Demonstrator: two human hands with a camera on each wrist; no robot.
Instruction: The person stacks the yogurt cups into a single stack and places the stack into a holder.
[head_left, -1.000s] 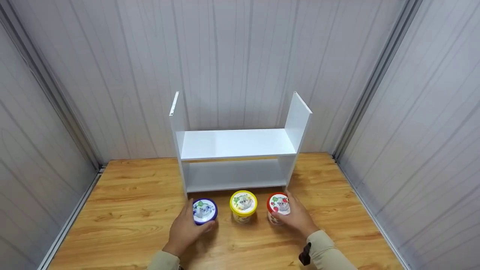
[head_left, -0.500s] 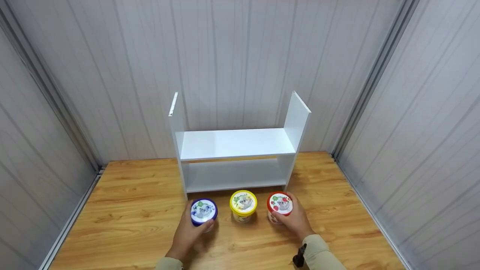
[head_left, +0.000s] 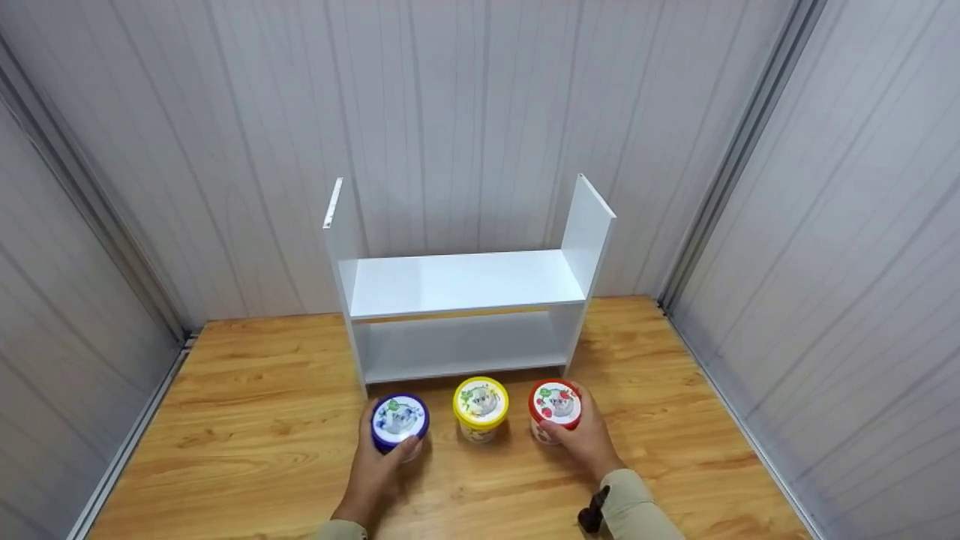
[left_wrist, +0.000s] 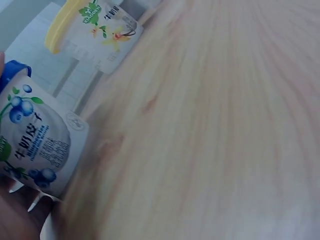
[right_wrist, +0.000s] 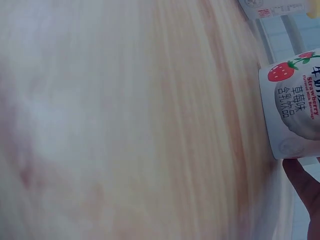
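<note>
My left hand (head_left: 379, 465) grips a blue-lidded blueberry milk drink cup (head_left: 400, 420), with the thumb along its near right side and fingers on its left. The blueberry print shows at the left of the left wrist view, where the fingers (left_wrist: 22, 212) sit by the cup's base. My right hand (head_left: 589, 439) holds a red-lidded strawberry cup (head_left: 555, 403), thumb at its front and fingers on its right. Its strawberry label fills the right edge of the right wrist view. Between them stands a yellow-lidded vanilla cup (head_left: 480, 405), untouched. Whether the blueberry cup is off the table cannot be told.
Right behind the cups, a white two-tier shelf (head_left: 469, 281) with tall side panels stands on the wooden table (head_left: 262, 420). Nothing sits on either tier. Light panelled walls (head_left: 450, 112) close in the back and both sides.
Both hands have slid their fingers lower round their cups; the left hand's fingertips no longer cover the blue lid's left edge. The head view has shifted slightly. The yellow-lidded cup stays put.
</note>
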